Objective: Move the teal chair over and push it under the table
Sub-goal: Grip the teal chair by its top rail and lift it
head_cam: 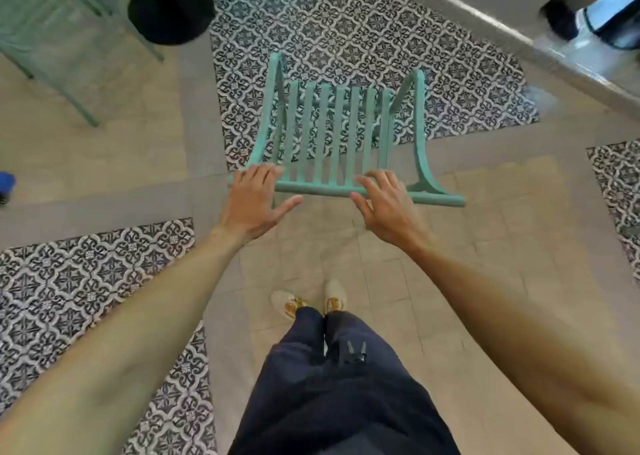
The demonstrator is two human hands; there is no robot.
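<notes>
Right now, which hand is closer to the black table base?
Left. The left hand is on the chair rail's left end, below the black base; the right hand is further right.

One teal chair (341, 136) is standing in the middle of the floor, and seven slats are showing in its back. Two hands are reaching to its top rail, the left hand (254, 200) and the right hand (388, 203). Two light shoes (311, 302) are showing near the bottom. One black round base (171, 7) is sitting far left, and three patterned tile patches (346, 21) are lying across the floor
</notes>
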